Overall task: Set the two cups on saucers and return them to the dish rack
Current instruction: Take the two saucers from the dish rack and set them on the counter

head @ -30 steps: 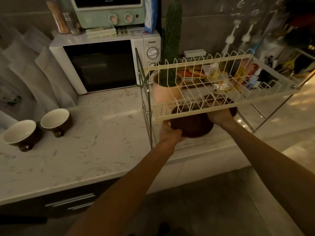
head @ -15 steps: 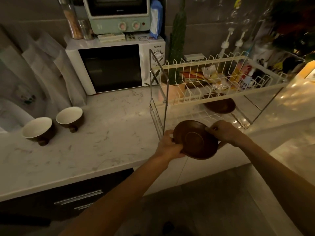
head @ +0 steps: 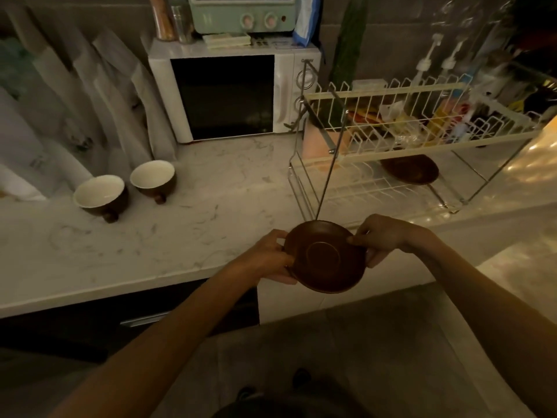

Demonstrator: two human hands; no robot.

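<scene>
Saucer (head: 326, 257), brown, round: held level over the front edge of the desk (head: 187, 236), left hand (head: 271, 255) gripping its left rim, right hand (head: 384, 236) pinching its right rim, fingers (head: 357, 239) of both clamped on it. Second saucer (head: 410, 168): lower tier of dish rack (head: 391, 140), right side. Cups, two, brown with pale insides, near cup (head: 101, 197) and far cup (head: 153, 180): upright on desk, well left of rack, just beside each other. Microwave (head: 232, 93): behind, against wall.

Glossy brown glazed saucer (head: 327, 260), veined marble-look counter (head: 150, 245), cream-coated wire dish rack (head: 391, 143).
</scene>
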